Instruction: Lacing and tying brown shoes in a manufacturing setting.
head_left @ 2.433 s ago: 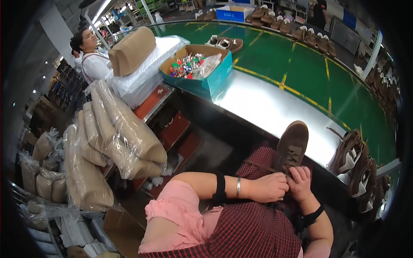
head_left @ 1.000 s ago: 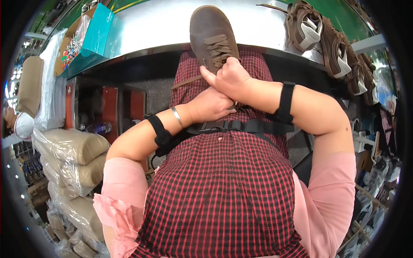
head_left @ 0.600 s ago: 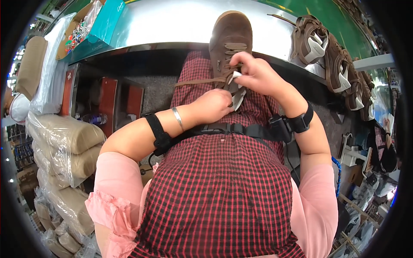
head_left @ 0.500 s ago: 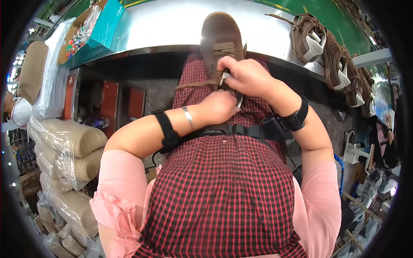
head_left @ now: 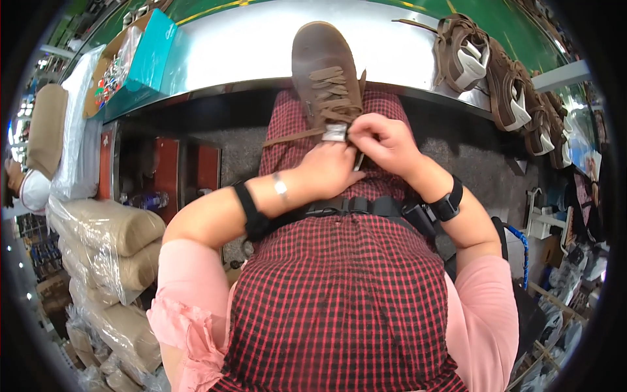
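A brown lace-up shoe (head_left: 324, 72) lies lengthwise at about twelve o'clock, its toe on the shiny metal table (head_left: 228, 52) and its heel end over the person's lap, against a red checked garment (head_left: 346, 287). Its upper is matte brown with matching flat laces crossed over the tongue; one loose lace end (head_left: 287, 138) trails toward nine o'clock from the heel end. A small pale tag (head_left: 334, 132) sits at the shoe's opening.

The left hand (head_left: 330, 171) is curled nearly closed just below the tag, its fingertips pressed against the shoe's collar; whether it pinches a lace cannot be made out. The right hand (head_left: 382, 140), at about one o'clock from the left, has its fingers bent close together and pinched at the edge of the tag and the shoe's opening.

The table runs across the top, with a green floor (head_left: 522, 32) beyond it. At ten o'clock stands a teal cardboard box (head_left: 147, 55) holding small coloured items. At two o'clock a row of brown shoes (head_left: 503, 85) with pale insides lies on the table edge. At eight o'clock lie plastic-wrapped tan rolls (head_left: 108, 261).
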A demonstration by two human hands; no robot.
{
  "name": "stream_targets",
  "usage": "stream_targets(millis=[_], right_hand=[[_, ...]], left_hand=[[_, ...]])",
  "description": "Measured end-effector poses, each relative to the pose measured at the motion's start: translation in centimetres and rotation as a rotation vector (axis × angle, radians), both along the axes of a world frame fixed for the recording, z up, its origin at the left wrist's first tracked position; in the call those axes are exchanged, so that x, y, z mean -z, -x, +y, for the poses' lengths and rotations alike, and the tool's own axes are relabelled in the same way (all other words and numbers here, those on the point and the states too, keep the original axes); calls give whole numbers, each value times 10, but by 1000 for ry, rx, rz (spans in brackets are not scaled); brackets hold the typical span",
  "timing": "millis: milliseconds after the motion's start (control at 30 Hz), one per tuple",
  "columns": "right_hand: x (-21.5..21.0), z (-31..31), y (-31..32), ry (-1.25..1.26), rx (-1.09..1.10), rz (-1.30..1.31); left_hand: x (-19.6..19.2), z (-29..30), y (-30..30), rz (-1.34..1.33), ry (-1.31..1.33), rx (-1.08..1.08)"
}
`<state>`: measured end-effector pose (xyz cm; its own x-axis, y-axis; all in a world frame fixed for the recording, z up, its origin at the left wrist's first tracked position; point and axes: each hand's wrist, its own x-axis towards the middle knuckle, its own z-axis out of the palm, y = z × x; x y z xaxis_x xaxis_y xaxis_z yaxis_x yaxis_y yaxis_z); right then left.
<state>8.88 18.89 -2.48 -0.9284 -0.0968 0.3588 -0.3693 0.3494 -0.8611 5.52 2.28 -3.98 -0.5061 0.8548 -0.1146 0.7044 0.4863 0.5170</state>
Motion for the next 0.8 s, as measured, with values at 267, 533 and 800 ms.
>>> stream_targets(millis=[267,533,800], right_hand=[[12,25,-15,-68,315,-102],[15,-11,9,-577,344,312],[42,-1,11,-472,435,182]], left_hand=[[-47,-40,16,240,-372,198],[15,-7,38,1021,-346,23],[4,-9,35,936,-448,135]])
